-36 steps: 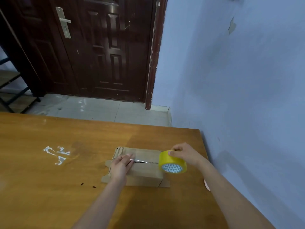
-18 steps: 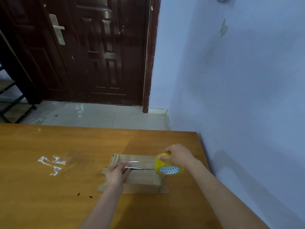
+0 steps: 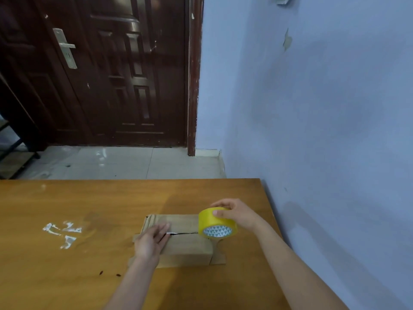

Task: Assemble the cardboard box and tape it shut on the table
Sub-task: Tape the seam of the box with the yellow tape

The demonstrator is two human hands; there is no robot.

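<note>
We note the cardboard box (image 3: 178, 247) lying near the table's (image 3: 67, 209) right end. The left hand (image 3: 152, 240) presses flat, fingers straight, over the seam's left part. The right hand (image 3: 237, 214) grips the yellow tape roll (image 3: 215, 222) at the seam's right end. The strip appears stretched between them, though it is barely visible. Uneven pull could skew or wrinkle it; released pressure could lift the started end.

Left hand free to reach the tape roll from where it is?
Probably yes. The left hand lies flat on the cardboard box; only bare box top separates it from the tape roll, which the right hand grips. Letting go may loosen the tape end.
</note>
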